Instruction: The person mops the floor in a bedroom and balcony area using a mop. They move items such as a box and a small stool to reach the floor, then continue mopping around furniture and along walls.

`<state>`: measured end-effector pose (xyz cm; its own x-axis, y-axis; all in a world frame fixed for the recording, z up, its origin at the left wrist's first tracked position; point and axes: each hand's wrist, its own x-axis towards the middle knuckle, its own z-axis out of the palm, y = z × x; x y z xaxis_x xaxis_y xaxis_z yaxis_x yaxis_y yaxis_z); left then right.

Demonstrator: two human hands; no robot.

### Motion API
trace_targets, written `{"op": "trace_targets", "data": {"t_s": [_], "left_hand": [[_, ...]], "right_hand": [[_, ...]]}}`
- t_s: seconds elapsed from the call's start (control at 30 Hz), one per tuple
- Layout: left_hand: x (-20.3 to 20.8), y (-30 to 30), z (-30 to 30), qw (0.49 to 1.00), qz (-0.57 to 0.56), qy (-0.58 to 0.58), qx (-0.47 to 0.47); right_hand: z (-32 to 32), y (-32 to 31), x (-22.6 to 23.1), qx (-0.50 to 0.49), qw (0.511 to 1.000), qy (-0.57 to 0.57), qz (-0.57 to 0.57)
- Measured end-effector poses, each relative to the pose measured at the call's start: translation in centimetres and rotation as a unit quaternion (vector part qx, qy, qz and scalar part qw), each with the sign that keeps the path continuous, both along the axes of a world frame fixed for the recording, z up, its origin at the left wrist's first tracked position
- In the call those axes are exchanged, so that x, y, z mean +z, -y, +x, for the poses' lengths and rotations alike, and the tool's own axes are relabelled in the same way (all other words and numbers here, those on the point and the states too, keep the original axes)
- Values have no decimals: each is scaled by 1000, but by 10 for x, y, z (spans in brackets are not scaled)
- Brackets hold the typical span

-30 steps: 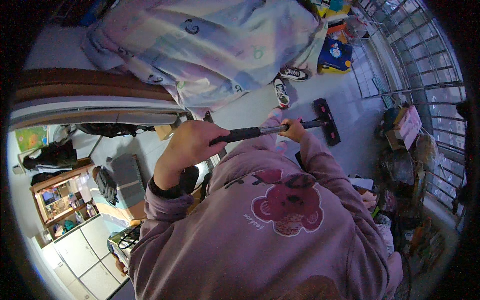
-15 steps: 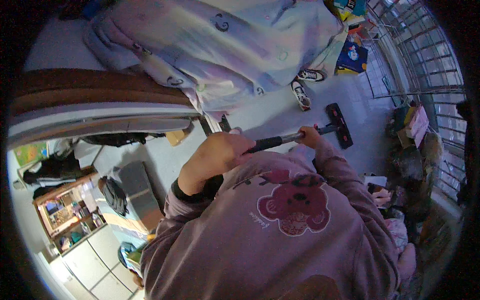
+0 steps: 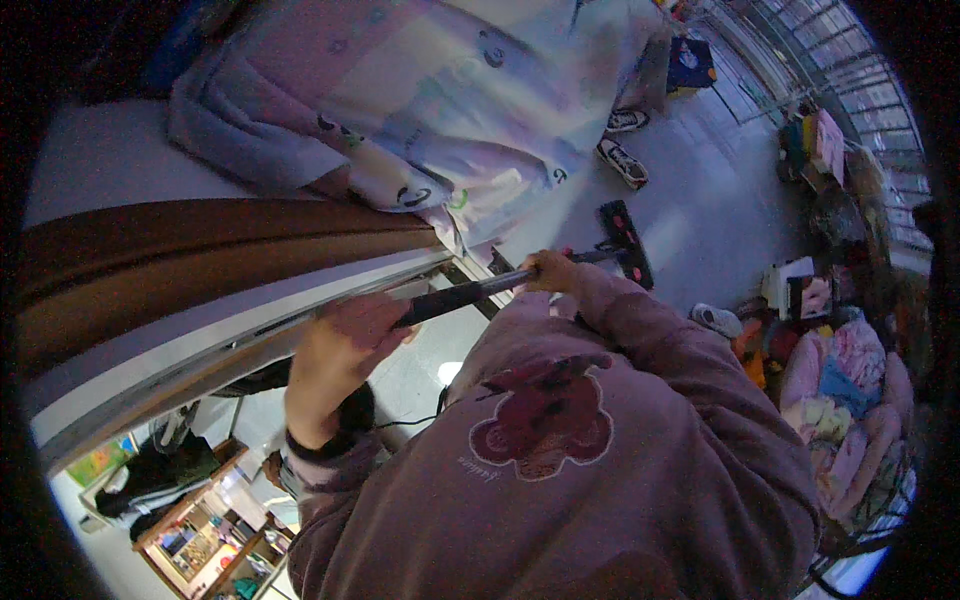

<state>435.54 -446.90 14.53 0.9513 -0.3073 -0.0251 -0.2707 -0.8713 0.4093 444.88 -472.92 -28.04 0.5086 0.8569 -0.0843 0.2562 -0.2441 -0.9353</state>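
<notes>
A flat floor mop (image 3: 470,296) with a black grip and a metal pole slants across in front of my body. My left hand (image 3: 350,350) is closed round the top end of the grip and looks a little blurred. Lower on the pole, my right hand (image 3: 552,272) wraps round the metal part. The mop's black rectangular head (image 3: 626,245) lies on the grey floor, to the right of my right hand.
A bed with a pastel cover (image 3: 420,90) fills the far side. Black-and-white sneakers (image 3: 625,163) stand beside it. At left runs a brown door edge (image 3: 200,240). Boxes (image 3: 822,145) and a pile of clothes (image 3: 845,390) lie at right, near a barred window (image 3: 850,70).
Both hands and the mop have moved left in view, and the mop head has come nearer the sneakers. The view has turned, bringing the clothes pile at right into sight.
</notes>
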Motion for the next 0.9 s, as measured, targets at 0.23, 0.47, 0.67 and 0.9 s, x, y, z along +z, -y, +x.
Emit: {"op": "trace_targets", "data": {"t_s": [0.23, 0.47, 0.67, 0.9], "left_hand": [[37, -2, -34, 994, 98, 44, 22], [49, 33, -13, 990, 103, 42, -81], [26, 57, 8, 989, 59, 9, -133], [-66, 104, -20, 969, -16, -68, -237]], "right_hand": [[-4, -76, 29, -127, 987, 101, 21], [-15, -29, 64, -251, 965, 44, 62], [-39, 33, 53, -329, 943, 50, -2], [-110, 139, 6, -361, 919, 43, -151]]}}
